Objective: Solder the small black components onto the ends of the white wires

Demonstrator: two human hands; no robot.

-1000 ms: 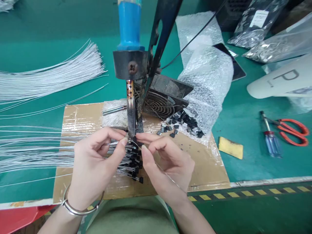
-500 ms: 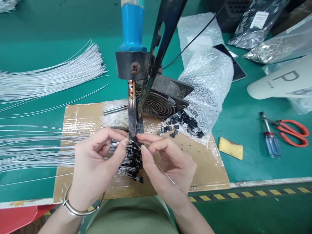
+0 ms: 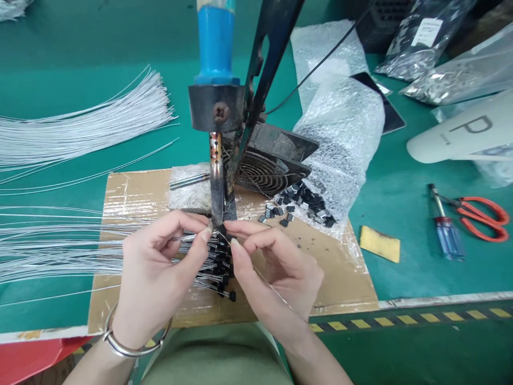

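Observation:
A soldering iron (image 3: 216, 51) with a blue handle hangs upright in a black clamp, its dark tip (image 3: 217, 206) pointing down between my hands. Just left of the tip, my left hand (image 3: 162, 267) pinches a thin white wire (image 3: 186, 237). My right hand (image 3: 276, 272) is closed on a thin strand of solder wire (image 3: 272, 289), which trails back over the palm. The solder's front end reaches toward the tip. Fingertips hide the exact point of contact. Below them lie several white wires with black connectors (image 3: 222, 267) on their ends, on a cardboard sheet (image 3: 332, 280).
Behind the iron stands a dusty black fan (image 3: 264, 168). Loose black connector pieces (image 3: 310, 203) lie on bubble wrap (image 3: 340, 139). Rightward are a yellow sponge (image 3: 380, 244), a screwdriver (image 3: 449, 235) and red-handled cutters (image 3: 483, 216). A white wire bundle (image 3: 100, 123) lies at the left.
The soldering iron has shifted very slightly to the left in view. Both hands keep nearly the same pose and grip.

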